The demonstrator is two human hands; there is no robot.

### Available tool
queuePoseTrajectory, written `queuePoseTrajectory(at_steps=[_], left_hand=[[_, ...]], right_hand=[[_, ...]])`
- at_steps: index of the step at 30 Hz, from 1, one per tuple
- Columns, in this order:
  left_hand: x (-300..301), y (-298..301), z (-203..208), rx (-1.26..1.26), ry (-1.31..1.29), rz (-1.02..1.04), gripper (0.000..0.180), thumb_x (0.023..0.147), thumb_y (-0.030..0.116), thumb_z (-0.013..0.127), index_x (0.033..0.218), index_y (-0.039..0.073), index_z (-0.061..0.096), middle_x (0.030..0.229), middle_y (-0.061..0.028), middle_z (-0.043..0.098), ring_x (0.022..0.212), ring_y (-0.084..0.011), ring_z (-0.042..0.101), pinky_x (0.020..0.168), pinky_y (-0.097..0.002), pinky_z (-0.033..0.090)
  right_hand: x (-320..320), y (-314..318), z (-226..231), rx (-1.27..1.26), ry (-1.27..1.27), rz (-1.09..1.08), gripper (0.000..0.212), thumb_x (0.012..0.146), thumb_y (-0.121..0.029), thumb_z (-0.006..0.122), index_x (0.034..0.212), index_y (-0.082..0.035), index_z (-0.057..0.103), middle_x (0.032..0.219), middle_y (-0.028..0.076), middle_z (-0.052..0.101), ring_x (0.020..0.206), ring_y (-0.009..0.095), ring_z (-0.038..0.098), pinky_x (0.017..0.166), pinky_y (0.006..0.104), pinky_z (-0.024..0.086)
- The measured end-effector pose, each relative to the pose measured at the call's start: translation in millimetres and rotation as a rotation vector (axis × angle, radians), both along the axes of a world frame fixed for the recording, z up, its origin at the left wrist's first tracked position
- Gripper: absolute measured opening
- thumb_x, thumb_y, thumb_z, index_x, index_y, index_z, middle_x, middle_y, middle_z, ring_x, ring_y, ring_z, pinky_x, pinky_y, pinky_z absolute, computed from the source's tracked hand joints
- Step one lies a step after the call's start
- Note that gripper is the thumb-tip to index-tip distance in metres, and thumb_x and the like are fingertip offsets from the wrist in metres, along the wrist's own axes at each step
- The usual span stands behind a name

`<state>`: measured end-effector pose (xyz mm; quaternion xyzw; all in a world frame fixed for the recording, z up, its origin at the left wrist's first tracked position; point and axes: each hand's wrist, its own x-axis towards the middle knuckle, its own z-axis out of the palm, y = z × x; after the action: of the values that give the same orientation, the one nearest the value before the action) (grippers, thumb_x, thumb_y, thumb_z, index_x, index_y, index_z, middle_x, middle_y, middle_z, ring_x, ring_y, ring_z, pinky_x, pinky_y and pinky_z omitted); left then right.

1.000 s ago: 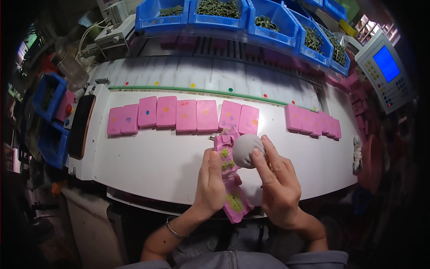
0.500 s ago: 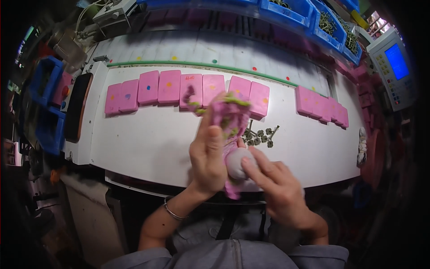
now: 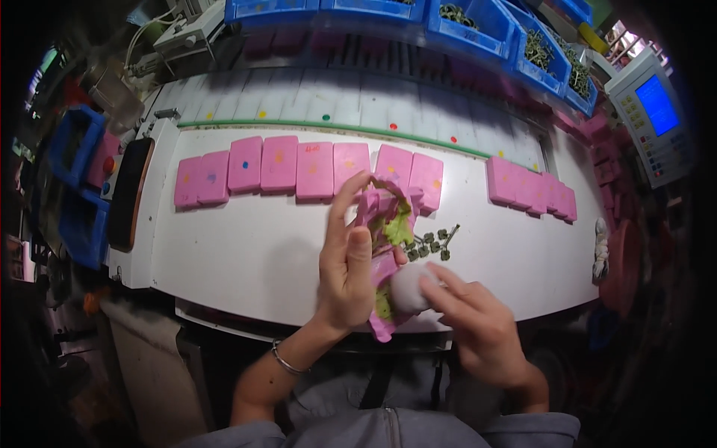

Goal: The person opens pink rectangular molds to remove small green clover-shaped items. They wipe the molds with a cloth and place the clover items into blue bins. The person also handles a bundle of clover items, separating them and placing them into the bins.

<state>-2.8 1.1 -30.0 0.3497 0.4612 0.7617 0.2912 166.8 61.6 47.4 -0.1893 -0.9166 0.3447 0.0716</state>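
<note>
My left hand (image 3: pixel 345 280) is closed around a flexible pink and lime-green rubber mould (image 3: pixel 397 228), its flaps bent apart so the green inside shows. Between the fingers of my right hand (image 3: pixel 482 325) is a soft whitish round pad (image 3: pixel 409 290), which looks like a powder bag. It is against the lower part of the mould, or very close to it; blur hides the exact contact. Just beyond the mould, several small dark green branched pieces with clover-like ends (image 3: pixel 432 245) lie on the white table (image 3: pixel 231 257).
Pink blocks with coloured dots (image 3: pixel 280 164) stand in a row across the table, with another group (image 3: pixel 515 187) at the right. Blue bins (image 3: pixel 470 30) hang at the back. A phone (image 3: pixel 131 194) lies at the left; a control panel with a blue screen (image 3: pixel 657 104) stands at the right.
The mould, blurred and more bunched before, is now spread with its green inside showing. My right hand and the pad have shifted slightly right and down. The whole view has tilted a little.
</note>
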Motion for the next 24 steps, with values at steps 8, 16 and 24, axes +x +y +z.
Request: queuePoseTrajectory(at_steps=[8,16,24], left_hand=[[-3,-7,15,-0.036,-0.090,-0.259,0.080,0.095,0.040,0.041,0.140,0.001,-0.012,0.113,-0.0256,0.055,0.097,-0.0217,0.058,0.086,-0.0309,0.045],[-1,-10,6,-0.268,-0.132,-0.254,0.070,0.096,0.046,0.033,0.139,-0.005,0.013,0.101,-0.0190,0.059,0.079,-0.0196,0.062,0.069,-0.0308,0.052],[5,0,15,-0.303,-0.174,-0.160,0.040,0.100,0.028,0.028,0.108,-0.004,0.050,0.092,-0.0100,0.060,0.083,-0.0127,0.058,0.073,-0.0254,0.047]], right_hand=[[0,28,3,-0.061,0.185,-0.350,0.062,0.074,0.020,0.043,0.129,-0.008,0.048,0.128,0.017,0.050,0.091,0.023,0.061,0.070,0.0295,0.053],[-10,12,10,0.220,0.500,-0.344,0.051,0.070,0.020,0.044,0.119,0.007,0.053,0.123,0.027,0.050,0.096,0.028,0.059,0.073,0.0303,0.052],[-12,1,-24,0.615,0.190,-0.090,0.051,0.071,-0.002,0.058,0.122,-0.009,0.057,0.127,0.018,0.052,0.083,0.024,0.055,0.075,0.0335,0.045]])
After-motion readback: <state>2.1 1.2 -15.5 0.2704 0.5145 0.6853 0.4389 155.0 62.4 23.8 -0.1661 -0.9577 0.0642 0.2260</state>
